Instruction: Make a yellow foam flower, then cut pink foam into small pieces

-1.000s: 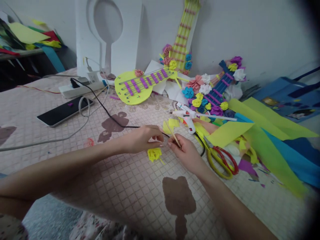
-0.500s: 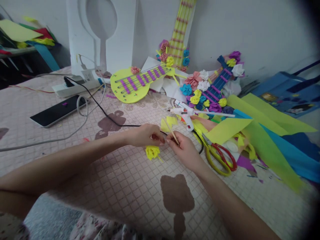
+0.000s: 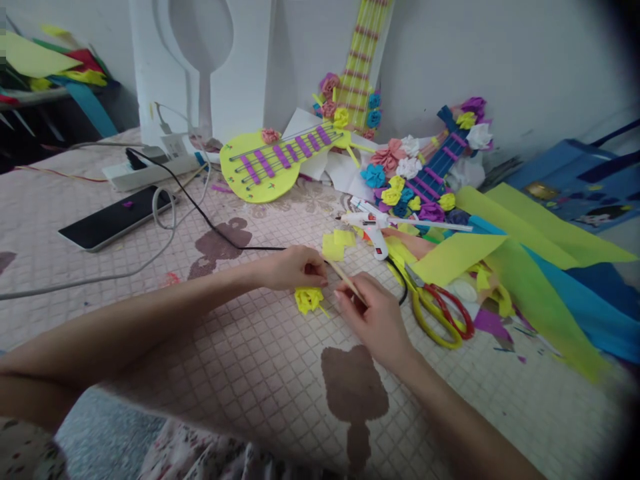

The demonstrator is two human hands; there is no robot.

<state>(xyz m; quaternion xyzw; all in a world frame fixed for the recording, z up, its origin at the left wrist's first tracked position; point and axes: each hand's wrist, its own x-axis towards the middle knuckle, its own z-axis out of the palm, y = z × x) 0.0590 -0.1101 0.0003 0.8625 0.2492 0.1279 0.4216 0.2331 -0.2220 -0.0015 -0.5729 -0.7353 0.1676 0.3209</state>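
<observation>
Fingers of the left hand (image 3: 293,267) are pinched together at the upper end of a thin wooden stick (image 3: 345,279). The right hand (image 3: 375,317) has its fingers closed round the stick's lower end. Both hands sit low over the quilt (image 3: 260,373), near its middle. A small yellow rose (image 3: 309,299) lies on the quilt just under the left fingertips, beside the stick; whether it touches the stick I cannot tell.

The stick looks light, stiff and easy to snap, so a hold near each end, as here, should steady it. The rose looks soft, nearly weightless and easily crushed; it is best taken lightly at its base, not by the petals.

Room is tight to the right. Scissors (image 3: 440,310) lie just beside the right hand, with a glue gun (image 3: 373,227) and yellow scraps (image 3: 337,243) close behind the stick and foam sheets (image 3: 525,267) beyond. A black cord (image 3: 220,230) runs in from the left to the left hand's fingertips. Toward the person the quilt offers open space, and the phone (image 3: 115,219) lies well apart to the left.
</observation>
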